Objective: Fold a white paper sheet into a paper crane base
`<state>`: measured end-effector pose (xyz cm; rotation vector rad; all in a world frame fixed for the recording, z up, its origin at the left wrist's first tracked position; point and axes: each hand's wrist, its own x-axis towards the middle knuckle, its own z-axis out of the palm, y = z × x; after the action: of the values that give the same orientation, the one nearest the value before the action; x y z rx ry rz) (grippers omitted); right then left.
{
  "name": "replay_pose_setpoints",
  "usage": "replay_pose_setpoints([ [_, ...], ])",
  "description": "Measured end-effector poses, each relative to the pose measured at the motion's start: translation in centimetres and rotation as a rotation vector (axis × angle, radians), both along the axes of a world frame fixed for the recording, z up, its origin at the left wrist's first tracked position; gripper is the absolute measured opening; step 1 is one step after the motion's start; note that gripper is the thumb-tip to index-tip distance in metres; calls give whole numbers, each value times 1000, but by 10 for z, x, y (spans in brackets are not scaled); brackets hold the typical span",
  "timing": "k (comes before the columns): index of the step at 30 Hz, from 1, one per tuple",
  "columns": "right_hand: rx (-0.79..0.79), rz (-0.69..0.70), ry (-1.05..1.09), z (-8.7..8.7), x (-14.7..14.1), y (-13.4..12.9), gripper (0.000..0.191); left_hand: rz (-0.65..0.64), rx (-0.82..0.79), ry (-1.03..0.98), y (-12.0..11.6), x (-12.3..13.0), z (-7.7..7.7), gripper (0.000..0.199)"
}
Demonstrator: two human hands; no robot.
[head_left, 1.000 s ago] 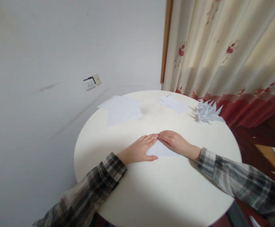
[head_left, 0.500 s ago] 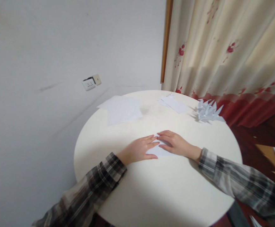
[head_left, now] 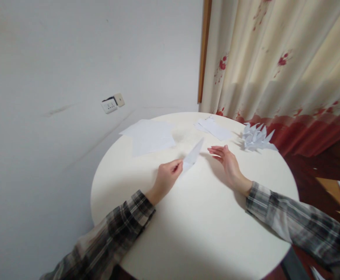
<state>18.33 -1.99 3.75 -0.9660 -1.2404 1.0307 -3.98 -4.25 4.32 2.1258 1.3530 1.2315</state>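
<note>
My left hand (head_left: 170, 175) pinches a folded sheet of white paper (head_left: 193, 154) by its near left end. The paper is tilted up off the table, its pointed far end toward the back right. To the right of it, my right hand (head_left: 226, 163) is raised a little over the table, fingers apart and holding nothing. A gap lies between its fingertips and the paper. The part of the paper inside my left fist is hidden.
On the round white table (head_left: 193, 233), large white sheets (head_left: 154, 136) lie at the back left and smaller paper pieces (head_left: 215, 128) at the back. A cluster of folded paper shapes with points (head_left: 256, 138) stands at the right. A wall (head_left: 55, 155) and a curtain (head_left: 260, 70) lie beyond.
Both hands were flat on the paper. My left hand has pinched it and lifted it up on edge; my right hand has let go and moved right.
</note>
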Motion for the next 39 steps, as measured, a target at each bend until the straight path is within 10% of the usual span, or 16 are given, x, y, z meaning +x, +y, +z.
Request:
replay_pose_setpoints([
  [9,-198,169,109,-5,-34,-22,39,-53,-576,-671,-6,19,-1,27],
  [16,-203,66,235,6,-21,-17,38,-90,-596,-721,-1,9,3,27],
  [24,-214,317,78,2,-21,-20,44,-307,-810,-728,2,9,-1,49],
  [32,256,129,-414,0,-25,-25,25,-273,-831,-780,-9,19,-5,47],
  [39,189,79,-493,5,-29,-29,20,-332,-905,-859,-16,25,1,43],
])
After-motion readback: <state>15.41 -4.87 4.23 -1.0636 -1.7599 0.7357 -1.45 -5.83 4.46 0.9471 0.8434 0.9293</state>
